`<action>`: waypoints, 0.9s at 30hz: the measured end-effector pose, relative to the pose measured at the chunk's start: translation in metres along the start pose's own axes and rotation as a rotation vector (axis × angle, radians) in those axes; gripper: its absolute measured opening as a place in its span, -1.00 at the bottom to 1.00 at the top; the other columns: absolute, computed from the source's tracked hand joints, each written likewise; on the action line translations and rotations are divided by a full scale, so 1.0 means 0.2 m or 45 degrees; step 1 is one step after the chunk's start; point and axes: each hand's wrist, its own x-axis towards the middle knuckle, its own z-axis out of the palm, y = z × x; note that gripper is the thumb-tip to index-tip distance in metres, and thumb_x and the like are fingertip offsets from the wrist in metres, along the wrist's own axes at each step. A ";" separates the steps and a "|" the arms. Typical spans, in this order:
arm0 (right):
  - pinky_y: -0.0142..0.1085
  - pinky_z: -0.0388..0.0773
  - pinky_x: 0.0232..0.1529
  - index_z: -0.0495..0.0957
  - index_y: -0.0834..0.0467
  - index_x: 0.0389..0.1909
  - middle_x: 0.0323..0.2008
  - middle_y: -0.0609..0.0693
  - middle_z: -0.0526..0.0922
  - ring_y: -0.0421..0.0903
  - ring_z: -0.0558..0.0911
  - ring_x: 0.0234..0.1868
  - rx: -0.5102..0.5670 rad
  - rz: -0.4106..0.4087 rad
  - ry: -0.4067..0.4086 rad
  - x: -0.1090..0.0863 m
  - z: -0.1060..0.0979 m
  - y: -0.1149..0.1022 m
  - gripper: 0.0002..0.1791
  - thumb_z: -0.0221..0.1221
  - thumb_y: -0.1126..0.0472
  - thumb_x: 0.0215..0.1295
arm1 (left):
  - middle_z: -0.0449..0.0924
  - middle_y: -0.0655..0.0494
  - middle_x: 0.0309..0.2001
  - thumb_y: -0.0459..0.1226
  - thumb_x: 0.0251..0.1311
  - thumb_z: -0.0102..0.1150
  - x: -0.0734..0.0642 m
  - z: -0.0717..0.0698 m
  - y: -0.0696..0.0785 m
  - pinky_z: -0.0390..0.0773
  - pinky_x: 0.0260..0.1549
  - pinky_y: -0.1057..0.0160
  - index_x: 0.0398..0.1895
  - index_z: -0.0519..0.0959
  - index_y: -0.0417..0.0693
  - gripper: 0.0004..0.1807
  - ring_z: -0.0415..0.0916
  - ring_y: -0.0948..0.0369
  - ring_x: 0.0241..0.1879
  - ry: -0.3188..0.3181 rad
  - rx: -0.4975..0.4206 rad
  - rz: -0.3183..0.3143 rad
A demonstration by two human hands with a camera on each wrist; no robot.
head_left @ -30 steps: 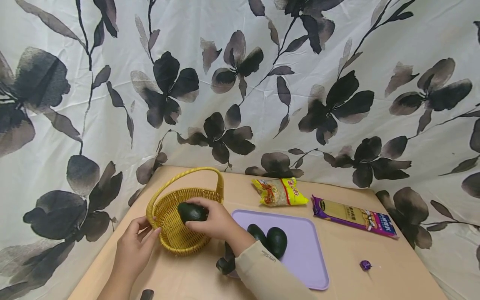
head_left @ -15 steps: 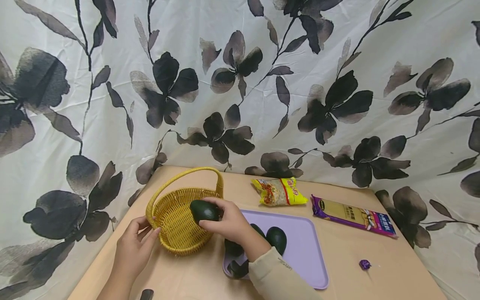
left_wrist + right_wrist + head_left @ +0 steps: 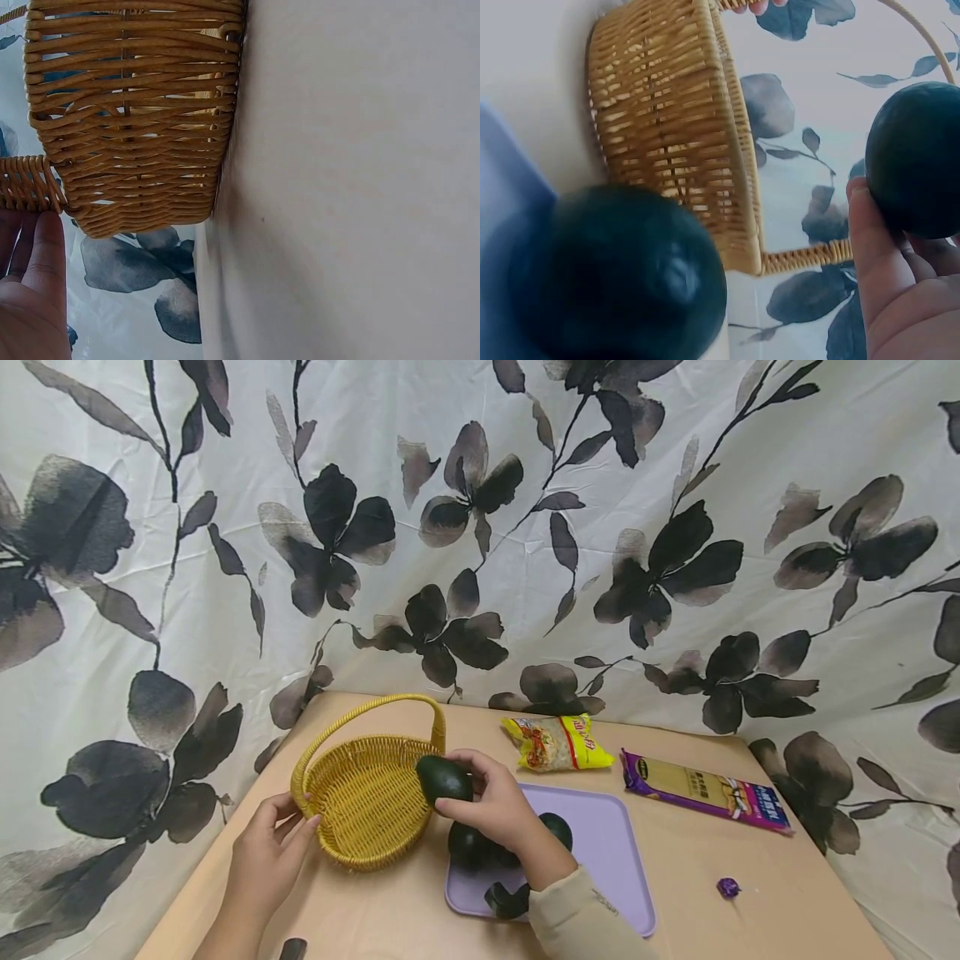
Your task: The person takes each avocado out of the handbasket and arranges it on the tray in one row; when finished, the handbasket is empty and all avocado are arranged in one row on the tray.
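Note:
A yellow woven basket with an arched handle stands on the table at the left, with nothing inside. My left hand grips the handle's base at the near left rim; in the left wrist view its fingers meet the wrapped handle. My right hand holds a dark green avocado between thumb and fingers, just off the basket's right rim and above the tray's left side. Below it on the lilac tray lie more avocados, partly hidden by the right hand and forearm.
A yellow snack bag lies behind the tray. To its right is a long purple and gold packet. A small purple wrapped candy sits on the table at the right. Floral cloth hangs behind the table.
My right hand has carried the avocado out of the basket, rightward past its rim to over the tray's left side. The left hand stays on the basket handle.

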 end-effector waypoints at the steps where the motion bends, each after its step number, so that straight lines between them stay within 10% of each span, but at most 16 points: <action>1: -0.23 0.78 0.10 0.54 -0.03 0.24 0.15 0.00 0.64 -0.05 0.68 0.04 0.006 0.002 0.007 -0.01 -0.01 0.00 -0.39 0.49 0.18 0.15 | 0.59 -0.11 0.11 -0.34 0.32 0.35 0.00 0.00 0.00 0.51 0.10 0.72 0.23 0.44 -0.26 -0.53 0.27 0.82 0.08 -0.001 0.001 -0.001; 10: -0.28 0.80 -0.08 0.49 0.03 0.19 0.11 0.07 0.64 -0.02 0.69 -0.06 0.071 0.032 0.064 -0.09 -0.10 0.03 -0.37 0.50 0.29 0.08 | 0.57 -0.13 0.15 -0.33 0.33 0.34 0.00 0.00 0.01 0.51 0.10 0.72 0.24 0.43 -0.26 -0.52 0.59 -0.05 0.20 -0.018 0.013 -0.025; 19: -0.31 0.81 -0.06 0.47 0.07 0.17 0.08 0.12 0.65 0.01 0.69 -0.06 0.066 0.068 0.149 -0.18 -0.21 0.07 -0.37 0.50 0.31 0.09 | 0.56 -0.10 0.16 -0.33 0.33 0.34 0.00 0.00 0.01 0.50 0.10 0.72 0.24 0.43 -0.26 -0.52 0.57 -0.04 0.21 -0.020 0.012 -0.040; 27: -0.34 0.79 0.01 0.50 0.08 0.23 0.19 0.16 0.60 0.04 0.68 0.02 0.044 0.109 0.222 -0.28 -0.32 0.13 -0.33 0.51 0.34 0.07 | 0.57 -0.12 0.15 -0.32 0.32 0.35 0.00 0.00 0.00 0.51 0.10 0.70 0.23 0.44 -0.25 -0.52 0.29 0.81 0.08 -0.017 -0.002 -0.017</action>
